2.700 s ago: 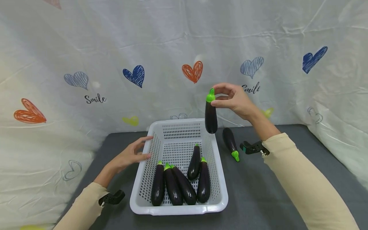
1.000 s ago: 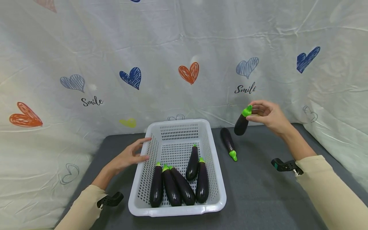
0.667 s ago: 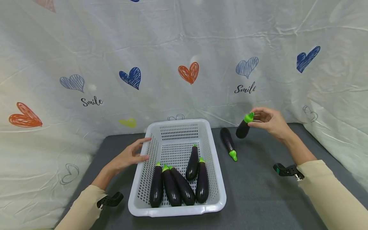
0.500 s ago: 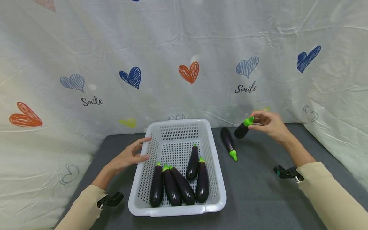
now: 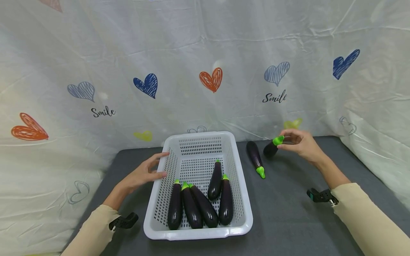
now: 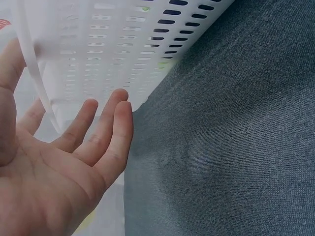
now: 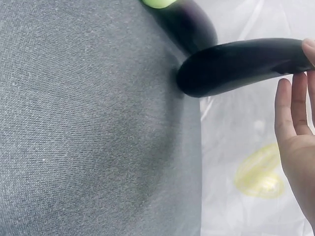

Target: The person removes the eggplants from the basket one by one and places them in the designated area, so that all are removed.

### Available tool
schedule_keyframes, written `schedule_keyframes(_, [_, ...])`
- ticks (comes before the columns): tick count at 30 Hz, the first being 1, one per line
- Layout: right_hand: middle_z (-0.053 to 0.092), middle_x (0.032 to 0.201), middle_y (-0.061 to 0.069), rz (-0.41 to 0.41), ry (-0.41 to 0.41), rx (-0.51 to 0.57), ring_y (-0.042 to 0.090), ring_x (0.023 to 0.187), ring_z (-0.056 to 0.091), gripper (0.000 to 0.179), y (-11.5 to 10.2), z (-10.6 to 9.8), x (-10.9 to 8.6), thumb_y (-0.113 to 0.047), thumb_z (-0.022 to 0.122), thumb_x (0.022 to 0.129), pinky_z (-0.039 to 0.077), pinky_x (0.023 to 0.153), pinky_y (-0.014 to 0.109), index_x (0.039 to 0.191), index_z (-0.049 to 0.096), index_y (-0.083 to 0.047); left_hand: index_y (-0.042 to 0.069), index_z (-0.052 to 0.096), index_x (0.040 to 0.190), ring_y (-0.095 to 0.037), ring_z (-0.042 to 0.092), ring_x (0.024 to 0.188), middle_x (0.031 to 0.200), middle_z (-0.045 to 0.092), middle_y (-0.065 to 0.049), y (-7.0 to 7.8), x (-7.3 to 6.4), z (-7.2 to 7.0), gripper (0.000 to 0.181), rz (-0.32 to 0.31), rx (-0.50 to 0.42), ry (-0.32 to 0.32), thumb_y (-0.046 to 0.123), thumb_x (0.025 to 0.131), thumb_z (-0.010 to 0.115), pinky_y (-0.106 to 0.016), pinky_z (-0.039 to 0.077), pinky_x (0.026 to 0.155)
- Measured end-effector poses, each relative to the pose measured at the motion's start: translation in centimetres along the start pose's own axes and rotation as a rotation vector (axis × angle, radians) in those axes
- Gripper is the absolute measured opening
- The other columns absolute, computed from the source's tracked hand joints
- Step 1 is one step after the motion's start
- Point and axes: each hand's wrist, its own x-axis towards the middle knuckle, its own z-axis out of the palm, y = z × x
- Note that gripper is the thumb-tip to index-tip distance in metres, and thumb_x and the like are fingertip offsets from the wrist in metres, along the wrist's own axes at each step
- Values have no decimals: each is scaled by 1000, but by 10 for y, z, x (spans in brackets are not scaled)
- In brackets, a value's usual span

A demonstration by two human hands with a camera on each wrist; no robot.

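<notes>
A wrinkled whitish sheet (image 5: pixel 179 39) printed with hearts (image 5: pixel 210 80) and "Smile" lettering (image 5: pixel 103 112) hangs behind a dark grey, fabric-covered table (image 5: pixel 285 220).

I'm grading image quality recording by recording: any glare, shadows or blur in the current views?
Head view: small glints on the eggplants in the basket, soft shadow on the table near the right hand; left wrist view: the basket looks washed out; right wrist view: the yellow heart looks faint and soft-edged.

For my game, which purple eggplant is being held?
The long dark purple eggplant farthest right: the right hand pinches its green cap. The others aren't held: five in the white plastic basket, one beside it.
</notes>
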Motion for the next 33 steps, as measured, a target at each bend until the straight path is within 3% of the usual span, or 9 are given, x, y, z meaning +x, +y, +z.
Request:
schedule_keyframes(9, [55,109,25,-37,-48,20,32,100,55,32,10,2,-5,8,71,78,50,76,28,106,56,11,27,25,148,-40,51,108,134,36,-19,2,1,2,70,-16,4,2,11,91,62,-48,50,74])
schedule_keyframes(12, [55,108,24,-63,-49,17,34,99,55,32,22,-1,-6,9,71,77,50,76,28,105,57,10,27,25,148,-40,52,108,134,36,-19,2,1,2,70,-16,4,1,11,91,62,-48,50,74])
schedule_keyframes(23, [57,111,14,-56,-21,-98,22,103,56,34,46,-9,-17,0,74,79,49,77,26,110,60,-1,21,23,149,-42,50,108,134,34,-22,-2,2,1,72,-7,-22,15,6,90,62,-49,51,71])
schedule_keyframes(33, [57,107,23,-6,-125,-3,32,96,58,36,57,-7,-29,4,72,79,52,73,38,112,59,4,22,23,149,-41,50,109,135,34,-21,-1,0,1,72,5,-18,8,7,90,62,-49,51,72])
